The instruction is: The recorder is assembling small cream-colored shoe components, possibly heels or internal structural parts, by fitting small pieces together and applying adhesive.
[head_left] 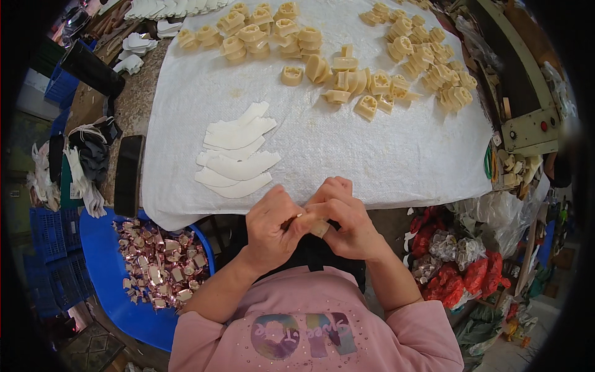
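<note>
Both hands are right up together at the midline, just in front of the torso! Over on the left, the bare left forearm [224,283] slants up and inward, elbow out wide; across from it, the right forearm [387,276] leans in to match. The left hand [271,217] shows its back, fingers curled under, thumb side turned to its partner. And the right hand [344,218], what an arch, knuckles lifted and fingers bending inward (the fingertips crowd so closely that their exact grip is hard to read). Wrists high, hands meeting, arms forming a peak!
</note>
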Demonstrator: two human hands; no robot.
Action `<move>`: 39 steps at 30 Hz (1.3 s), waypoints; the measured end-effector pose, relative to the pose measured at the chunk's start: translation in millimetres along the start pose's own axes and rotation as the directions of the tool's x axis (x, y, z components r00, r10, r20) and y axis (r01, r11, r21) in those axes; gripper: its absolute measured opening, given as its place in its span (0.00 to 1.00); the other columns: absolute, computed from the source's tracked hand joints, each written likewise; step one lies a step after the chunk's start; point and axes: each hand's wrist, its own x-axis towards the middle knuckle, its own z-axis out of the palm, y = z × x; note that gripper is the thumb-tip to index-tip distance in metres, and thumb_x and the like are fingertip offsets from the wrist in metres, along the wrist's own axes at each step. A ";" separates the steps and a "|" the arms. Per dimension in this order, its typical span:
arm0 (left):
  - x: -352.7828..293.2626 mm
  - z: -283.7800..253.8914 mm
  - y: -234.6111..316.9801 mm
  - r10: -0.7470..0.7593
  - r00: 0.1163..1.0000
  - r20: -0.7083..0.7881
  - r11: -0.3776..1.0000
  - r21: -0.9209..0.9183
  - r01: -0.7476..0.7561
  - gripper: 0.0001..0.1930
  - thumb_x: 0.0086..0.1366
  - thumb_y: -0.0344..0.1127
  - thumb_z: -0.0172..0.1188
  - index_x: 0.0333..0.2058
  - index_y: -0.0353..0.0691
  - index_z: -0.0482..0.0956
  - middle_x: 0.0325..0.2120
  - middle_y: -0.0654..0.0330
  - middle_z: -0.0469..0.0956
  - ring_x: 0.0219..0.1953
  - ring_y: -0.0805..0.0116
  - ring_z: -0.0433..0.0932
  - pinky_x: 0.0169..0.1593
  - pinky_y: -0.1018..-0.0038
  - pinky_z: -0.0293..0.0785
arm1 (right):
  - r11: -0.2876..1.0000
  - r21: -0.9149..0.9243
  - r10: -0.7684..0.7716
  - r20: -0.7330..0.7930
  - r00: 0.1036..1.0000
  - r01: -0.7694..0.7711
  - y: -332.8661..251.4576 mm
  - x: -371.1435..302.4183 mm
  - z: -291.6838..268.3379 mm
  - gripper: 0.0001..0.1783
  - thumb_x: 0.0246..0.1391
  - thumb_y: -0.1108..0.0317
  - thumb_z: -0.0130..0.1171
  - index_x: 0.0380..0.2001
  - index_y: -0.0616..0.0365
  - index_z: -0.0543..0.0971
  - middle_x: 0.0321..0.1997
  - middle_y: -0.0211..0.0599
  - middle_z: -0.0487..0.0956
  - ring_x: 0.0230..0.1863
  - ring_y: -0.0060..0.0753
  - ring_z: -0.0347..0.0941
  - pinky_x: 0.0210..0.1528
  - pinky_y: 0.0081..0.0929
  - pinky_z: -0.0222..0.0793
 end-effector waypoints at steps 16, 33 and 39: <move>-2.1 -8.3 6.4 0.122 0.947 -0.297 0.986 -0.075 -0.150 0.15 0.43 0.17 0.64 0.31 0.40 0.78 0.24 0.61 0.67 0.30 0.63 0.67 0.34 0.73 0.67 | 0.769 0.599 0.456 -0.269 0.848 -0.223 -1.5 -25.7 22.6 0.12 0.58 0.67 0.53 0.41 0.65 0.70 0.40 0.38 0.74 0.39 0.23 0.72 0.44 0.25 0.70; 1.9 8.7 16.8 0.315 0.949 0.020 0.892 0.335 -0.303 0.09 0.45 0.20 0.59 0.28 0.33 0.73 0.29 0.56 0.70 0.28 0.62 0.71 0.28 0.71 0.65 | 0.819 0.513 0.443 -0.277 0.853 -0.259 -19.8 -25.3 19.3 0.14 0.60 0.69 0.44 0.44 0.66 0.72 0.43 0.44 0.78 0.44 0.31 0.75 0.45 0.26 0.71; -2.6 6.2 12.5 0.122 0.992 0.040 0.951 0.280 -0.129 0.09 0.45 0.17 0.59 0.26 0.34 0.71 0.30 0.55 0.70 0.28 0.60 0.71 0.30 0.70 0.68 | 0.912 0.099 0.407 -0.096 0.909 -0.398 -16.1 -18.0 -2.9 0.13 0.60 0.67 0.45 0.42 0.64 0.73 0.38 0.41 0.79 0.39 0.30 0.76 0.42 0.26 0.71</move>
